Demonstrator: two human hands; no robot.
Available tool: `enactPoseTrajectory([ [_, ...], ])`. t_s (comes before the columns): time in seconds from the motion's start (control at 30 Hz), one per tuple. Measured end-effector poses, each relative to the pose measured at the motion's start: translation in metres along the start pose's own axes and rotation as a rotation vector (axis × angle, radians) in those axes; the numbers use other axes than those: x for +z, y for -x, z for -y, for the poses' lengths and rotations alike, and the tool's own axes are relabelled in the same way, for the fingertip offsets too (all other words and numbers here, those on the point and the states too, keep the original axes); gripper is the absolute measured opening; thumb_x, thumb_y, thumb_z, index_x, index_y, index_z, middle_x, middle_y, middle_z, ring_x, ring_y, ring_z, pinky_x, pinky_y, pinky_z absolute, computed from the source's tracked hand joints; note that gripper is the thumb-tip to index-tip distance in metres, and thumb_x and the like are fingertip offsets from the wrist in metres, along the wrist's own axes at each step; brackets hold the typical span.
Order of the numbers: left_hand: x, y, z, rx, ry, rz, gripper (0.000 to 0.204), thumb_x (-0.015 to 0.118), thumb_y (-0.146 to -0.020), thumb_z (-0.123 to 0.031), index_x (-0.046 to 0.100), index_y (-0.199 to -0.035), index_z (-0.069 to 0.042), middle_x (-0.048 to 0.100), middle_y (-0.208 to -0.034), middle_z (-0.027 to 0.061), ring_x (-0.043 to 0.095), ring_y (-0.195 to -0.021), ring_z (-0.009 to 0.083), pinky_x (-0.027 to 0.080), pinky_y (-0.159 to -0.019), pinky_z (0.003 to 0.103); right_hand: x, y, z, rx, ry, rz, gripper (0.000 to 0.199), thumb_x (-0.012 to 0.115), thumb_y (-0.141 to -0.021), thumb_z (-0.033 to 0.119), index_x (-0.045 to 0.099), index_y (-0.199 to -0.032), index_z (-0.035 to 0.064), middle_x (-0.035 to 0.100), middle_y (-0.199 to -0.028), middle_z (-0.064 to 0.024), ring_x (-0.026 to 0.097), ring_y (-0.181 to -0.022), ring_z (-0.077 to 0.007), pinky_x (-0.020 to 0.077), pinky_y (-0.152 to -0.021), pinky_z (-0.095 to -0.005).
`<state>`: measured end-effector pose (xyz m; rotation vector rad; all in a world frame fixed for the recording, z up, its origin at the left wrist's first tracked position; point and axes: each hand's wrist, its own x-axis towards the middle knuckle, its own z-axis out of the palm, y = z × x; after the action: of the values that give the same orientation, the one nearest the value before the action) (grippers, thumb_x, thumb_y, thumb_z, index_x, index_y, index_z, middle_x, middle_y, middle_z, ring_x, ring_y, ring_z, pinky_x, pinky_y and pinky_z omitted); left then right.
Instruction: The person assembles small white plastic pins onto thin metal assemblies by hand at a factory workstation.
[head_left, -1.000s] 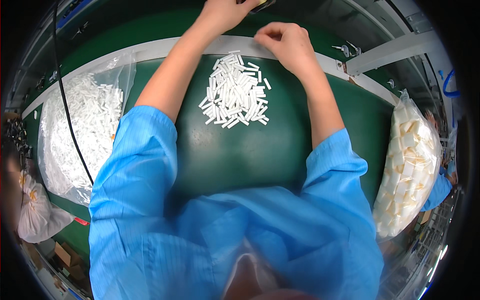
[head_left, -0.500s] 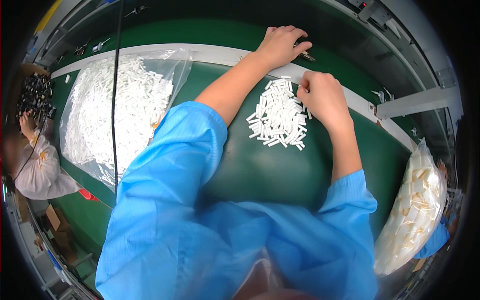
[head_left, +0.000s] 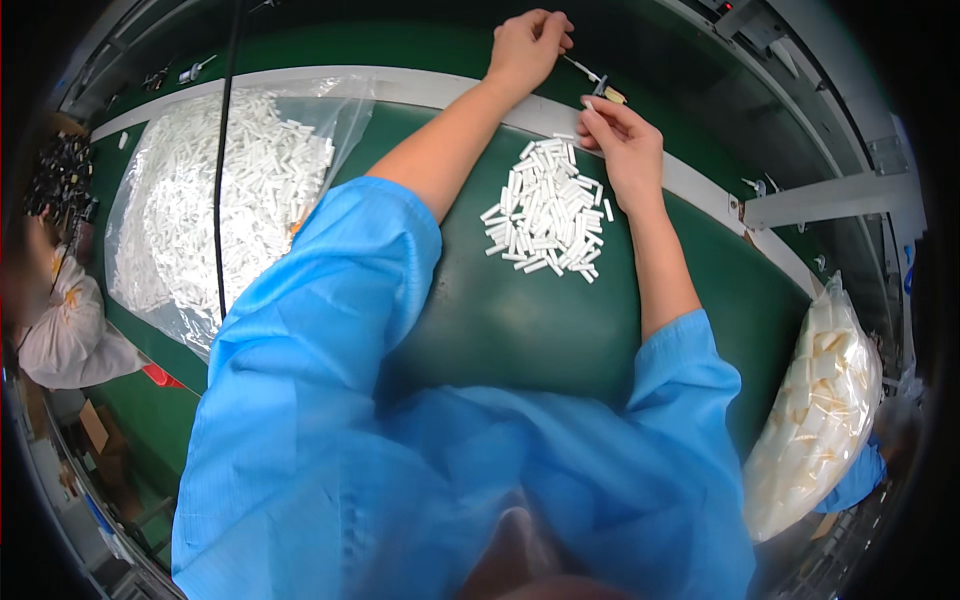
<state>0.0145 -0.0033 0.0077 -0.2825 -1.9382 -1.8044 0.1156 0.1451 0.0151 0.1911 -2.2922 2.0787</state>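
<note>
My left hand (head_left: 528,52) is over the far strip of green surface, fingers pinched together; what they hold, if anything, is too small to make out. Just beside its fingertips lies a small dark part (head_left: 601,86) with a thin white lead and a yellowish piece. My right hand (head_left: 627,145) is closed in a pinch next to that part, with a small white tube (head_left: 588,104) showing between thumb and finger. Nearer to me, a loose pile of short white tubes (head_left: 545,215) is spread on the green mat (head_left: 520,330).
A clear bag full of white tubes (head_left: 215,190) lies on the left, crossed by a hanging black cable (head_left: 222,170). A pale rail (head_left: 440,103) runs behind the mat. At right stands a bulging clear bag (head_left: 820,410). A co-worker's sleeve (head_left: 70,330) shows at far left.
My left hand has lifted off the small part, moved away and closed into a pinch. My right hand has gone from the pile's edge up beside the small part.
</note>
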Motion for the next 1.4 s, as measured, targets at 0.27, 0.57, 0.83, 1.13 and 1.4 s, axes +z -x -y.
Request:
enactPoseTrajectory([
  [0.27, -0.006, 0.016, -0.025, -0.045, 0.086, 0.018, 0.030, 0.051, -0.095, -0.023, 0.064, -0.085, 0.002, 0.063, -0.066, 0.0053, 0.059, -0.060, 0.0095, 0.047, -0.058, 0.024, 0.000, 0.002, -0.005, -0.079, 0.128, -0.027, 0.022, 0.066, -0.085, 0.012, 0.066, -0.102, -0.0020, 0.067, -0.080, -0.0063, 0.064, -0.068, -0.0097, 0.0515, -0.066, -0.0214],
  [0.57, -0.028, 0.061, -0.054, -0.068, -0.115, 0.268, 0.017, 0.054, -0.091, -0.015, 0.061, -0.095, 0.000, 0.064, -0.070, 0.0095, 0.062, -0.063, 0.0140, 0.050, -0.060, 0.028, 0.001, 0.008, -0.010, -0.292, 0.376, 0.103, 0.021, 0.065, -0.084, 0.018, 0.065, -0.100, 0.0047, 0.065, -0.087, -0.0125, 0.062, -0.072, -0.0169, 0.0505, -0.067, -0.0282],
  [0.83, -0.026, 0.056, -0.029, 0.020, -0.296, 0.389, 0.023, 0.059, -0.084, -0.024, 0.068, -0.095, -0.006, 0.068, -0.078, 0.0117, 0.066, -0.071, 0.0235, 0.051, -0.068, 0.031, 0.002, 0.006, -0.007, -0.218, 0.305, 0.097, 0.021, 0.064, -0.084, 0.016, 0.064, -0.100, 0.0020, 0.068, -0.081, -0.0075, 0.061, -0.071, -0.0119, 0.0493, -0.068, -0.0251],
  [1.13, -0.029, 0.058, -0.047, 0.007, -0.248, 0.414, 0.018, 0.057, -0.087, -0.016, 0.064, -0.093, 0.000, 0.066, -0.081, 0.0165, 0.066, -0.074, 0.0259, 0.050, -0.067, 0.032, 0.001, 0.005, -0.001, -0.183, 0.313, 0.119, 0.020, 0.062, -0.089, 0.013, 0.064, -0.103, -0.0013, 0.067, -0.087, -0.0050, 0.063, -0.082, -0.0100, 0.0484, -0.075, -0.0220],
  [1.4, -0.031, 0.057, -0.028, 0.086, -0.305, 0.384, 0.024, 0.058, -0.086, -0.024, 0.068, -0.096, -0.005, 0.068, -0.078, 0.0117, 0.066, -0.071, 0.0225, 0.051, -0.068, 0.031, 0.005, 0.000, -0.010, -0.225, 0.307, 0.034, 0.019, 0.069, -0.081, 0.018, 0.069, -0.096, 0.0058, 0.067, -0.077, -0.0030, 0.057, -0.064, -0.0083, 0.0483, -0.064, -0.0228],
])
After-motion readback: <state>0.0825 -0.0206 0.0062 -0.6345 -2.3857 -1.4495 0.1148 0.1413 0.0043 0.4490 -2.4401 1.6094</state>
